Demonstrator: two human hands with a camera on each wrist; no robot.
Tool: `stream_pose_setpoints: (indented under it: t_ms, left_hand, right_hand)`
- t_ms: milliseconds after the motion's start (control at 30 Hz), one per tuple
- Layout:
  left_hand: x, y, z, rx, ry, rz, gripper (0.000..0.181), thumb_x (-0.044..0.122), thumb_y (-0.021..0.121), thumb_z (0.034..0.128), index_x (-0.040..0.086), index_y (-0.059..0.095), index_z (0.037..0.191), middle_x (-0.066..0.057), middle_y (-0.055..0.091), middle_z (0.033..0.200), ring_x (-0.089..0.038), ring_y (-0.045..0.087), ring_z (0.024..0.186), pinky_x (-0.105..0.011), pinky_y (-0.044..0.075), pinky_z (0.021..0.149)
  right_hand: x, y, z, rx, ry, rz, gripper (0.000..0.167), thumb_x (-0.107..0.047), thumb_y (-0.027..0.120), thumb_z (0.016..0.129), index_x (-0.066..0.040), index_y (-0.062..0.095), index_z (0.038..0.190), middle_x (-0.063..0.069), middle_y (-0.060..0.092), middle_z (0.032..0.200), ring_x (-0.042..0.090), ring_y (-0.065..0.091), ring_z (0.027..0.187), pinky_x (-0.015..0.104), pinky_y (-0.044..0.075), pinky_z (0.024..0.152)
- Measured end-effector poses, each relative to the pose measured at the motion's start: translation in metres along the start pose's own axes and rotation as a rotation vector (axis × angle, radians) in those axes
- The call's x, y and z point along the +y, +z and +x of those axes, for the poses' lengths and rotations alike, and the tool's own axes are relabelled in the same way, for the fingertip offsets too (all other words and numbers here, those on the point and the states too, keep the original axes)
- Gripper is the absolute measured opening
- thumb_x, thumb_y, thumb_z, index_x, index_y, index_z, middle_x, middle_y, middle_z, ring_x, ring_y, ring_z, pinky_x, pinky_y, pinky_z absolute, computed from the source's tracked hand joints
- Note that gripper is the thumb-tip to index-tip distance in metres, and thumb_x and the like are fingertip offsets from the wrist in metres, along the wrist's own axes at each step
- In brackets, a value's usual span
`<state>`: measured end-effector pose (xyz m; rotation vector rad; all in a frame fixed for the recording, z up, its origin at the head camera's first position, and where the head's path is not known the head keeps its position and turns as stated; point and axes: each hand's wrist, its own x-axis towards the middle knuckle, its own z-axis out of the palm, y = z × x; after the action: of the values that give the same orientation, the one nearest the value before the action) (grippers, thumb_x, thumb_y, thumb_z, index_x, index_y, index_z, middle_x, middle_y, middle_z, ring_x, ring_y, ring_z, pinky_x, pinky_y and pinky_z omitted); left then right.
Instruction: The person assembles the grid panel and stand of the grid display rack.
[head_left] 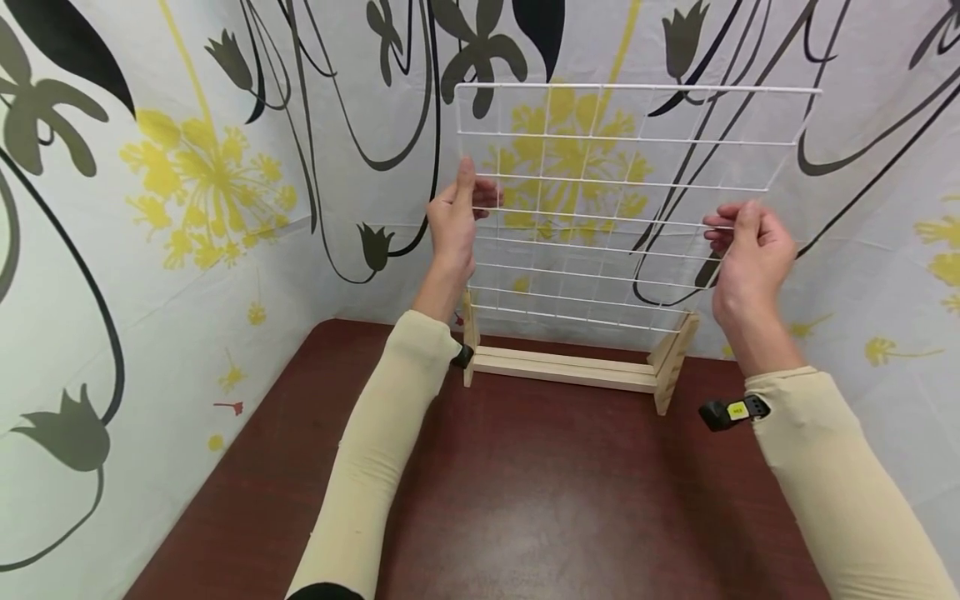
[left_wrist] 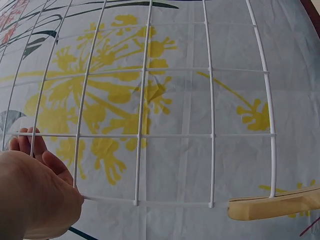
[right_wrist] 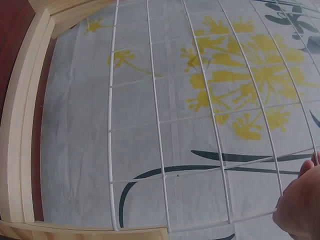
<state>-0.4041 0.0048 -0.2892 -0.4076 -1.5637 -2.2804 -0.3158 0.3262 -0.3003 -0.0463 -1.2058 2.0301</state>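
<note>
A white wire grid panel (head_left: 637, 87) stands tilted above a pale wooden stand (head_left: 564, 370). My left hand (head_left: 453, 221) grips the panel's left side edge, thumb up and fingers reaching behind the wires. On the opposite edge my right hand (head_left: 753, 262) holds the grid between thumb and fingers. The panel's lowest wire meets the stand's two upright side pieces; in the left wrist view the outer wire ends at a wooden side piece (left_wrist: 275, 204). The right wrist view shows the bottom wire's end touching the other side piece (right_wrist: 90, 234). Whether it sits in a slot I cannot tell.
The stand rests near the back of a dark red-brown table (head_left: 525, 500). Behind and to the left hangs a white patterned cloth (head_left: 225, 208) with grey and yellow flowers. A black wrist camera (head_left: 723, 414) sits below my right hand.
</note>
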Motion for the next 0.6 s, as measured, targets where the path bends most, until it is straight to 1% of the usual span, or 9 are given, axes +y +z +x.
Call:
stream_pose_setpoints:
  t_ms: [133, 267, 433, 500, 600]
  left_hand:
    - [-0.0047, -0.0025, -0.0001, 0.014, 0.002, -0.002, 0.050, 0.053, 0.057, 0.1067, 0.013, 0.078, 0.086, 0.004, 0.077, 0.079, -0.015, 0.075, 0.078, -0.028, 0.056, 0.077]
    - [-0.0080, -0.0055, -0.0003, 0.021, -0.010, -0.006, 0.049, 0.054, 0.057, 0.1065, 0.014, 0.078, 0.085, 0.003, 0.078, 0.079, -0.019, 0.076, 0.080, -0.030, 0.057, 0.079]
    - [-0.0101, -0.0072, 0.0001, 0.015, -0.022, -0.003, 0.049, 0.055, 0.057, 0.1057, 0.015, 0.077, 0.086, 0.003, 0.078, 0.080, -0.022, 0.077, 0.083, -0.042, 0.058, 0.087]
    - [-0.0105, -0.0068, 0.0008, 0.013, -0.025, 0.000, 0.050, 0.056, 0.057, 0.1054, 0.015, 0.078, 0.086, 0.003, 0.078, 0.080, -0.020, 0.076, 0.082, -0.047, 0.057, 0.090]
    - [-0.0106, -0.0054, 0.0013, 0.007, -0.035, 0.002, 0.050, 0.056, 0.058, 0.1051, 0.014, 0.078, 0.085, 0.004, 0.078, 0.079, -0.018, 0.076, 0.079, -0.050, 0.056, 0.092]
  right_hand:
    - [0.0029, -0.0002, -0.0001, -0.023, -0.011, -0.004, 0.029, -0.020, 0.065, 0.105, 0.004, 0.074, 0.092, 0.007, 0.078, 0.074, 0.014, 0.071, 0.061, 0.020, 0.054, 0.061]
    - [0.0037, 0.0006, 0.0004, -0.039, -0.015, -0.014, 0.029, -0.019, 0.064, 0.106, 0.004, 0.074, 0.093, 0.007, 0.078, 0.075, 0.014, 0.071, 0.061, 0.020, 0.053, 0.061]
    - [0.0040, 0.0004, 0.0012, -0.049, -0.004, -0.024, 0.029, -0.019, 0.063, 0.107, 0.003, 0.074, 0.092, 0.006, 0.078, 0.075, 0.013, 0.071, 0.061, 0.020, 0.053, 0.061]
    - [0.0043, -0.0007, 0.0019, -0.057, 0.005, -0.030, 0.029, -0.020, 0.063, 0.107, 0.003, 0.074, 0.093, 0.006, 0.078, 0.075, 0.013, 0.071, 0.061, 0.019, 0.053, 0.061]
    - [0.0055, -0.0041, 0.0022, -0.064, 0.023, -0.040, 0.028, -0.020, 0.062, 0.107, 0.002, 0.073, 0.093, 0.005, 0.078, 0.076, 0.013, 0.071, 0.062, 0.019, 0.054, 0.061]
